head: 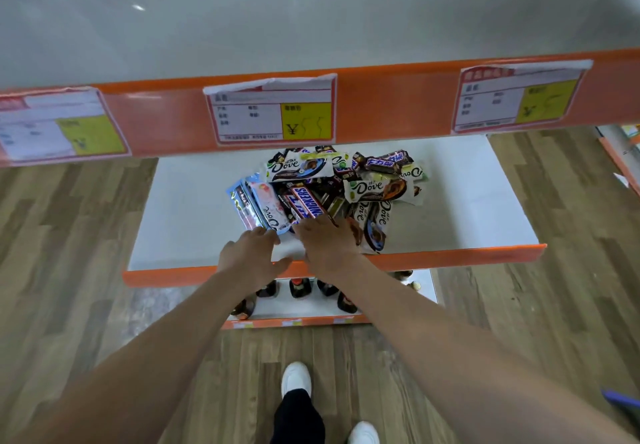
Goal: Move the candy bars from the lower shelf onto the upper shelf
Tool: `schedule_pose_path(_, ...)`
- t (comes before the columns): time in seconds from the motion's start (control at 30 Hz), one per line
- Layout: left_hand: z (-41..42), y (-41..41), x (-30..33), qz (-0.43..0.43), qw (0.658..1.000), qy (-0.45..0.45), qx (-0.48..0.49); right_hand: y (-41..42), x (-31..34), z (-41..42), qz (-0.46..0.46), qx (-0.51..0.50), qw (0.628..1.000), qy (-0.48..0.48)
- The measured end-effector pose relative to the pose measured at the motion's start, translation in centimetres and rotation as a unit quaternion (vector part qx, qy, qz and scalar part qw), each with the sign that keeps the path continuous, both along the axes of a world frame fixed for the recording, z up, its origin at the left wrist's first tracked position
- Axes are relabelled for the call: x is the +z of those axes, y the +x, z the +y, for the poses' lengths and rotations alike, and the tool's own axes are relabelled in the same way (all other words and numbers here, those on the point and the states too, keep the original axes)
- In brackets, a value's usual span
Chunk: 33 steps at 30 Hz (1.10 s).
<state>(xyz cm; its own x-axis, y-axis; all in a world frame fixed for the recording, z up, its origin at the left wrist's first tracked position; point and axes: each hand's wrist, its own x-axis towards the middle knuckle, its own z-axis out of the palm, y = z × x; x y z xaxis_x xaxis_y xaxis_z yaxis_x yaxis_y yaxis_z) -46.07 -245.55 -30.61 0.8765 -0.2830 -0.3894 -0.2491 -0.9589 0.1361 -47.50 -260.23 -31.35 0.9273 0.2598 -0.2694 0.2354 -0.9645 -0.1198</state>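
While both hands reach the pile's near edge:
Candy bars [332, 187]: heaped mid lower shelf [467, 208]; upper shelf [311, 28] bare.
Left hand [251, 253]: fingers touching a blue Dove wrapper [268, 209]; grip unclear.
Right hand [327, 239]: spread flat on wrappers.
Handling: likely light, slippery; scoop from beneath.

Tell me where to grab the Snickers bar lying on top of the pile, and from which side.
Probably by its near end, coming from the shelf's front edge. The Snickers bar lies on top of the candy pile, running diagonally with its lower end pointing at the right hand. A pinch across the narrow width there looks easiest; the far end is hemmed in by Dove wrappers.
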Motion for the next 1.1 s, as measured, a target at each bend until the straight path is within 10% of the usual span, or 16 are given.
schedule_pose_path(1.1,0.0,2.5,-4.2,-0.079,0.992,0.021,0.092,0.6,-0.3,-4.4,0.01,-0.215,0.975,0.053)
